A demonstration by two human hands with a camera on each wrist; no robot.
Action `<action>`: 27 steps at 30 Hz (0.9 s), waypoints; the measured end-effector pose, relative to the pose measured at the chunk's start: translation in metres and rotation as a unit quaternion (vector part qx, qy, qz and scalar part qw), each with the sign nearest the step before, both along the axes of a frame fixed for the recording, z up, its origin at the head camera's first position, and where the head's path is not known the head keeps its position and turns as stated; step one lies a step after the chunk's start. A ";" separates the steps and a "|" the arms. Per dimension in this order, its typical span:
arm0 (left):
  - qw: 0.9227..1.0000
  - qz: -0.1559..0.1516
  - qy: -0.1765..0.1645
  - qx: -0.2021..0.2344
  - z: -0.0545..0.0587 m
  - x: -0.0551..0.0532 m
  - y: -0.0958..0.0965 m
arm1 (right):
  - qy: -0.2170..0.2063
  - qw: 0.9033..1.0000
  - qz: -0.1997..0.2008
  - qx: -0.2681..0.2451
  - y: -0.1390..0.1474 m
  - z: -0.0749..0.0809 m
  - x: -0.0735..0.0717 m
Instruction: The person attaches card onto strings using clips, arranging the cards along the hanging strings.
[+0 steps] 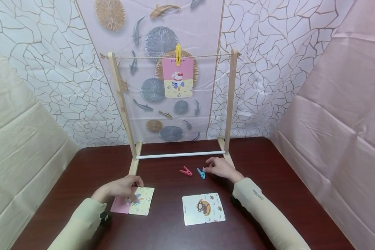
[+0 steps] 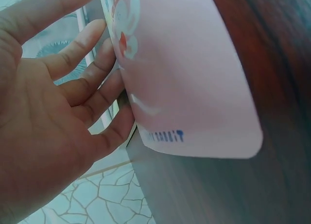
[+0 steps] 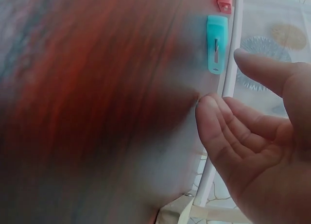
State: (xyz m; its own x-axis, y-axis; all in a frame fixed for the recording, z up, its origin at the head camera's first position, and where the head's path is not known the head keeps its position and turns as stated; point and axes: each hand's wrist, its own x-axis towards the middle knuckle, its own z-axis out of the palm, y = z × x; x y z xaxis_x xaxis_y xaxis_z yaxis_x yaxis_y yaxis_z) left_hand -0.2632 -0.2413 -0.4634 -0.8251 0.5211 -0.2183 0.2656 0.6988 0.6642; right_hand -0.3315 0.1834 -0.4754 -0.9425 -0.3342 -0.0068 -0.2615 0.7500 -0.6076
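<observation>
Toward the table's left edge, your loose left hand seemingly steadies the rabbit card; your right hand gapes, empty.

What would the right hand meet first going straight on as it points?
The right hand would probably meet the blue clip first, close ahead; the red clip lies beyond. The exact gap is unclear.

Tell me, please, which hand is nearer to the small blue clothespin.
Right. The right hand is just beside the small blue clothespin; the left hand is farther off, at the lower pink-and-yellow rectangular card.
</observation>
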 end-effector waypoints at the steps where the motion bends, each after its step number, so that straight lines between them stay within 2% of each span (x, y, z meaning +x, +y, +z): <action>1: 1.000 -0.001 0.001 0.000 0.000 0.000 0.000 | -0.003 1.000 -0.001 0.003 -0.001 0.000 0.000; 7: 1.000 -0.006 0.000 0.005 -0.001 -0.001 0.001 | -0.008 1.000 0.011 0.006 -0.005 -0.003 -0.002; 12: 1.000 0.000 -0.004 0.007 0.001 -0.002 0.003 | -0.007 1.000 0.003 0.023 -0.010 -0.003 -0.005; 22: 0.999 0.026 0.005 -0.026 0.003 -0.001 0.005 | -0.011 0.999 0.020 0.033 -0.018 0.000 -0.006; 27: 0.999 0.020 0.009 -0.027 0.003 -0.001 0.006 | -0.008 0.999 0.029 0.041 -0.019 -0.002 -0.009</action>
State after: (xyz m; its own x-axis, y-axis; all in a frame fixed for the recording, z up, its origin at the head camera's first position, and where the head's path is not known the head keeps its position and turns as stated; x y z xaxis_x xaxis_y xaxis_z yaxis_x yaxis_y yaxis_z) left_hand -0.2643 -0.2353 -0.4603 -0.8487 0.4759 -0.2307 0.2481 0.7435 0.6210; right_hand -0.3404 0.1646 -0.4777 -0.9211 -0.3861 -0.0507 -0.2971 0.7809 -0.5495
